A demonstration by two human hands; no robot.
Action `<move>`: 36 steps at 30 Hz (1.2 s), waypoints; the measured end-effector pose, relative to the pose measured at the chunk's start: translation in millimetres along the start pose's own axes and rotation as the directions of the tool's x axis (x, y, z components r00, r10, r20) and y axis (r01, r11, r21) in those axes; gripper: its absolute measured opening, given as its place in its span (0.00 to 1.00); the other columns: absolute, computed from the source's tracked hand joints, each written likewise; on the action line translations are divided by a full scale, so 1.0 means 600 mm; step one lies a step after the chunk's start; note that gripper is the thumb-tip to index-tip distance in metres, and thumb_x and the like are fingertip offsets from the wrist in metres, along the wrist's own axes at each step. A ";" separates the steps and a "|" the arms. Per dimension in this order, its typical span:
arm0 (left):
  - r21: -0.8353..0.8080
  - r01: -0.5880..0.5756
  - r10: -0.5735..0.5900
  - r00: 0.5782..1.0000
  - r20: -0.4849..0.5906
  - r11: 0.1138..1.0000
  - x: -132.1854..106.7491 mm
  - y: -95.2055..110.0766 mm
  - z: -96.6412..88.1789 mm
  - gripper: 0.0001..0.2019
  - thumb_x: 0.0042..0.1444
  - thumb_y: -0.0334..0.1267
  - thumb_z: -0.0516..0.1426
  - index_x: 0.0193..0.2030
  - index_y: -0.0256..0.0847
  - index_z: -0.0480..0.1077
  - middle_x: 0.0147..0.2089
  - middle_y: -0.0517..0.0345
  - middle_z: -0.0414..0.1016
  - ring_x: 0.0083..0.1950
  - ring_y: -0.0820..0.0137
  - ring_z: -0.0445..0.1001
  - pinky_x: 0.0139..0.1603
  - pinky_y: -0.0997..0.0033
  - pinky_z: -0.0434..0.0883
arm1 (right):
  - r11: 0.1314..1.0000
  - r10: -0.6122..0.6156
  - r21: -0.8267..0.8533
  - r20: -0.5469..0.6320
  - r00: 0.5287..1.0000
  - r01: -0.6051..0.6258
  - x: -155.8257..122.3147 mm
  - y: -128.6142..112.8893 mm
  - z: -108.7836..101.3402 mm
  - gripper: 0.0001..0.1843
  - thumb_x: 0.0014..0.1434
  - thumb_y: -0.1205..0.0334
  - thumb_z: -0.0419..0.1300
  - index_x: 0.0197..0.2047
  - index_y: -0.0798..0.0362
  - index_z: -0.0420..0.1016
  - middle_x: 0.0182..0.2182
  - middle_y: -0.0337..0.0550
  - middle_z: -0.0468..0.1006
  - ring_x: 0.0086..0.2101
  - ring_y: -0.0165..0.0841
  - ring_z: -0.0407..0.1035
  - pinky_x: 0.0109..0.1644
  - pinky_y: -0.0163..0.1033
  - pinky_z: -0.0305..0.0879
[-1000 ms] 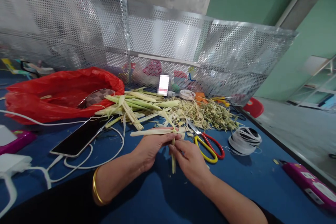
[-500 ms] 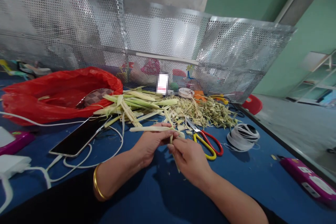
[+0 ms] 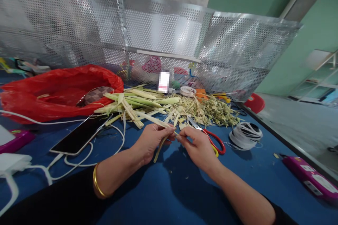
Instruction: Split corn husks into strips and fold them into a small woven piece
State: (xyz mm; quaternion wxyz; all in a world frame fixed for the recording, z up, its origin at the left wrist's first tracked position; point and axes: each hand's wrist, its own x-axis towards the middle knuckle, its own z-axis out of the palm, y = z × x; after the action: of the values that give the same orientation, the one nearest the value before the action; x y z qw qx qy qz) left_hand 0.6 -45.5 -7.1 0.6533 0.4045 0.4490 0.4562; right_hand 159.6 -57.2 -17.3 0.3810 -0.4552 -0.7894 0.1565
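Observation:
My left hand [image 3: 151, 140], with a gold bangle on its wrist, is closed in a pinch on pale corn husk strips [image 3: 151, 118]. One strip points away to the upper left, and a narrower one [image 3: 159, 150] hangs below the thumb. Close beside it, my right hand [image 3: 196, 144] pinches a thin piece of the husk between thumb and forefinger. The two sets of fingertips nearly meet, so how the strips cross there is partly hidden. Just past my right hand lie scissors [image 3: 217, 142] with red and yellow handles, the yellow one mostly covered by that hand.
A pile of husks [image 3: 148, 101] and dried plant scraps [image 3: 219, 110] lies beyond my hands. At left are a red plastic bag [image 3: 60, 86], a cabled phone [image 3: 81, 135] and a white charger [image 3: 14, 165]. A spool of white cord [image 3: 245, 136] and a purple box [image 3: 308, 177] lie right.
The left hand's husk strip has swung from nearly level to slanting, and a narrow strip now hangs below its thumb. My right hand has shifted slightly right and up, its fingertips apart from the left's.

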 end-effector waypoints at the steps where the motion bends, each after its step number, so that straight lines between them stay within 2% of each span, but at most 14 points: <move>1: -0.001 -0.002 0.002 1.000 -0.008 1.000 0.001 0.000 0.000 0.14 0.40 0.41 0.67 0.32 0.34 0.74 0.24 0.57 0.74 0.27 0.73 0.72 0.29 0.75 0.66 | 1.000 0.004 0.014 0.003 1.000 -0.004 0.000 -0.002 -0.002 0.13 0.60 0.61 0.55 0.24 0.52 0.66 0.22 0.37 0.67 0.27 0.30 0.60 0.31 0.34 0.55; 3: -0.009 0.011 -0.011 1.000 -0.016 1.000 0.001 0.001 0.000 0.14 0.40 0.41 0.67 0.32 0.34 0.74 0.23 0.58 0.73 0.27 0.73 0.71 0.29 0.75 0.66 | 0.994 0.080 0.074 0.025 0.996 -0.082 0.001 -0.003 -0.004 0.14 0.59 0.60 0.55 0.23 0.53 0.66 0.21 0.37 0.67 0.26 0.29 0.59 0.30 0.34 0.55; 5: 0.000 0.031 -0.031 0.999 0.010 1.000 0.000 0.004 -0.001 0.14 0.41 0.40 0.67 0.32 0.33 0.75 0.23 0.58 0.73 0.27 0.73 0.71 0.28 0.75 0.66 | 0.953 0.219 0.201 0.063 0.974 -0.227 0.004 -0.001 -0.003 0.15 0.59 0.56 0.55 0.24 0.53 0.67 0.21 0.37 0.67 0.25 0.29 0.60 0.29 0.33 0.55; 8: 0.045 0.067 -0.072 0.992 0.108 0.997 -0.004 0.004 -0.001 0.12 0.43 0.41 0.66 0.29 0.32 0.75 0.24 0.56 0.73 0.27 0.73 0.71 0.29 0.75 0.67 | 0.790 0.377 0.478 0.113 0.919 -0.383 0.008 0.004 0.002 0.15 0.58 0.51 0.56 0.28 0.54 0.70 0.24 0.39 0.70 0.27 0.29 0.62 0.32 0.34 0.58; 11: 0.096 0.105 -0.120 0.978 0.169 0.990 -0.008 -0.002 0.002 0.13 0.44 0.44 0.65 0.26 0.33 0.75 0.24 0.56 0.73 0.26 0.73 0.71 0.31 0.73 0.68 | 0.655 0.431 0.642 0.115 0.895 -0.399 0.010 0.006 0.007 0.15 0.53 0.52 0.60 0.25 0.55 0.69 0.22 0.37 0.69 0.26 0.28 0.62 0.33 0.34 0.59; 13: 0.136 0.088 -0.111 0.978 0.175 0.987 -0.009 -0.006 0.004 0.14 0.43 0.46 0.65 0.25 0.34 0.75 0.23 0.57 0.71 0.25 0.74 0.69 0.30 0.73 0.68 | 0.634 0.433 0.670 0.105 0.895 -0.386 0.010 0.006 0.007 0.15 0.51 0.54 0.62 0.22 0.55 0.67 0.20 0.35 0.66 0.24 0.27 0.60 0.32 0.34 0.58; 16: 0.197 0.034 -0.062 0.988 0.142 0.980 -0.008 -0.007 0.004 0.15 0.43 0.47 0.64 0.28 0.34 0.76 0.20 0.59 0.69 0.22 0.75 0.67 0.25 0.75 0.66 | 0.686 0.443 0.628 0.040 0.896 -0.367 0.009 0.008 0.007 0.14 0.49 0.55 0.62 0.21 0.54 0.65 0.18 0.33 0.64 0.22 0.27 0.57 0.29 0.34 0.55; 20: 0.263 0.012 -0.042 0.993 0.107 0.965 -0.012 0.001 0.008 0.14 0.45 0.46 0.63 0.29 0.34 0.76 0.18 0.59 0.68 0.19 0.74 0.67 0.22 0.76 0.64 | 0.865 0.388 0.389 -0.118 0.914 -0.317 0.006 0.006 0.000 0.17 0.53 0.54 0.59 0.20 0.52 0.62 0.16 0.33 0.61 0.21 0.27 0.55 0.26 0.35 0.52; 22: 0.306 -0.022 -0.013 0.994 0.112 0.952 -0.019 0.005 0.013 0.13 0.46 0.46 0.62 0.26 0.35 0.75 0.16 0.60 0.67 0.18 0.74 0.66 0.21 0.76 0.63 | 0.953 0.267 0.223 -0.291 0.919 -0.206 0.003 -0.002 -0.008 0.18 0.56 0.54 0.58 0.19 0.52 0.60 0.17 0.33 0.60 0.22 0.28 0.56 0.27 0.35 0.53; 24: 0.364 -0.075 0.029 0.991 0.131 0.929 -0.027 0.006 0.017 0.14 0.47 0.45 0.60 0.20 0.37 0.70 0.14 0.61 0.65 0.17 0.75 0.63 0.20 0.76 0.61 | 0.997 0.077 0.046 -0.404 0.911 -0.064 0.000 -0.013 -0.017 0.16 0.57 0.56 0.58 0.21 0.51 0.62 0.20 0.36 0.64 0.25 0.30 0.60 0.32 0.37 0.57; 26: 0.431 -0.136 0.064 0.982 0.177 0.892 -0.032 0.003 0.019 0.16 0.49 0.42 0.57 0.15 0.39 0.65 0.13 0.61 0.63 0.16 0.76 0.61 0.19 0.77 0.58 | 0.995 -0.084 -0.083 -0.358 0.930 0.058 -0.004 -0.023 -0.021 0.09 0.56 0.57 0.60 0.29 0.51 0.69 0.28 0.41 0.72 0.33 0.34 0.65 0.40 0.40 0.60; 29: 0.540 -0.221 0.095 0.963 0.251 0.812 -0.033 -0.006 0.017 0.14 0.48 0.34 0.52 0.13 0.40 0.63 0.13 0.62 0.63 0.16 0.76 0.62 0.19 0.77 0.58 | 0.990 -0.130 -0.083 -0.193 0.972 0.116 -0.007 -0.029 -0.017 0.07 0.55 0.58 0.62 0.37 0.50 0.73 0.36 0.44 0.75 0.40 0.37 0.67 0.45 0.43 0.60; 32: 0.597 -0.280 0.133 0.951 0.279 0.751 -0.032 -0.012 0.015 0.13 0.48 0.33 0.50 0.14 0.40 0.63 0.13 0.62 0.63 0.18 0.74 0.65 0.21 0.77 0.59 | 0.993 -0.110 0.012 -0.153 0.982 0.113 -0.009 -0.027 -0.008 0.04 0.58 0.63 0.58 0.31 0.51 0.72 0.29 0.41 0.74 0.34 0.34 0.68 0.40 0.40 0.61; 36: 0.532 -0.276 0.154 0.953 0.262 0.800 -0.036 -0.013 0.019 0.15 0.51 0.41 0.52 0.18 0.38 0.68 0.15 0.62 0.63 0.19 0.74 0.64 0.22 0.77 0.59 | 0.989 -0.091 0.089 -0.238 0.967 0.114 -0.011 -0.027 -0.007 0.08 0.59 0.66 0.56 0.27 0.52 0.68 0.26 0.39 0.70 0.30 0.31 0.65 0.36 0.38 0.61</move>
State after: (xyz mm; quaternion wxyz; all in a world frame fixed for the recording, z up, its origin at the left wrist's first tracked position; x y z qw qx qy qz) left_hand 9.4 -69.6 -6.8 0.4913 0.6723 0.4442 0.3307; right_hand 155.1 -71.9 -7.9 0.5013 -0.4089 -0.7527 0.1221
